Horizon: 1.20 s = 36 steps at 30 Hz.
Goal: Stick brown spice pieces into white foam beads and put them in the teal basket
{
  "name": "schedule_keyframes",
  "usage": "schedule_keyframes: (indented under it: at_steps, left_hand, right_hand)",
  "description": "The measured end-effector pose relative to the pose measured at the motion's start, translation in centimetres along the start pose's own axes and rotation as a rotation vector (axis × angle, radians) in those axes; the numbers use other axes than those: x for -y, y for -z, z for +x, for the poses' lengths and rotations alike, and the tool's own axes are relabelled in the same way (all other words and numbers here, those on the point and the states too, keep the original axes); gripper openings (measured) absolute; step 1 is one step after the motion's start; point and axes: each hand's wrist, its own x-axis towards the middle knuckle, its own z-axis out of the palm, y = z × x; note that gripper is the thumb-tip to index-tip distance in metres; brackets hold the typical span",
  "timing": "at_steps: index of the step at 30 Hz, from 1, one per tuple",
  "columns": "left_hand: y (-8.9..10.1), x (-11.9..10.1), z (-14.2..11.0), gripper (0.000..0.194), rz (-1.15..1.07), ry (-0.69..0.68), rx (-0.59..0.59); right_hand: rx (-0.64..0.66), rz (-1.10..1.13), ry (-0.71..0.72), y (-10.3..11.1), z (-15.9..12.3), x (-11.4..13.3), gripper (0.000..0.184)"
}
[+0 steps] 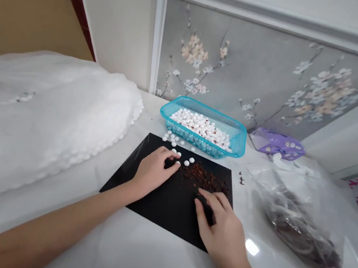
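Observation:
My left hand [156, 169] is over the far part of a black board [166, 209]. Its thumb and index finger are bent around a small white ball [178, 163] in a loose pinch. More white balls [187, 163] lie just right of those fingertips. A patch of dark reddish-brown flakes [204, 177] spreads over the board's right side. Just in front of the flakes is my right hand [221, 221], its thumb and index tips brought close together. Anything between them is too small to make out.
Behind the board stands a blue plastic basket [194, 143] with many white balls. A large translucent bag of white balls [100, 111] fills the left. On the right are a clear bag with dark brown contents [302, 237] and a purple packet [280, 144]. The wall rises behind.

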Motion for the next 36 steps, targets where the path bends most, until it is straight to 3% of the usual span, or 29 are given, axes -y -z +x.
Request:
schedule_keyframes:
  at_steps: [4,7,13,16,21,25,28,33,36]
  left_hand:
    - [0.0,0.2,0.3,0.014,0.015,0.015,0.021]
    - [0.0,0.3,0.5,0.012,-0.039,0.003,0.018]
    - [0.0,0.0,0.4,0.025,-0.472,0.024,-0.123]
    - [-0.1,-0.2,0.3,0.028,-0.628,0.096,-0.081]
    - [-0.6,-0.5,0.0,0.034,-0.696,0.116,-0.013]
    - [-0.7,-1.4,-0.6,0.027,-0.723,0.120,0.067]
    - [-0.8,-2.5,-1.3,0.025,-0.851,0.205,0.154]
    - [-1.1,-4.0,-2.7,0.022,-1.089,0.384,0.545]
    - [-1.3,-4.1,-3.0,0.019,-1.112,0.415,0.675]
  right_hand:
    - [-0.008,-0.040,0.040,-0.2,0.4,0.1,0.026]
    - [-0.014,-0.055,-0.038,0.0,0.6,0.2,0.021]
    - [-0.054,0.005,-0.059,0.0,0.0,-0.1,0.020]
    - [-0.071,0.044,-0.020,0.1,0.0,-0.2,0.024]
    - [-0.054,0.087,-0.005,0.2,0.2,-0.1,0.024]
    - [0.002,0.180,-0.065,0.5,0.4,0.0,0.022]
    - [-0.061,0.283,-0.114,0.8,0.6,0.0,0.017]
    - [-0.339,0.312,-0.045,1.4,0.7,-0.1,0.007]
    - [-0.385,0.306,-0.012,1.5,0.6,0.0,0.004]
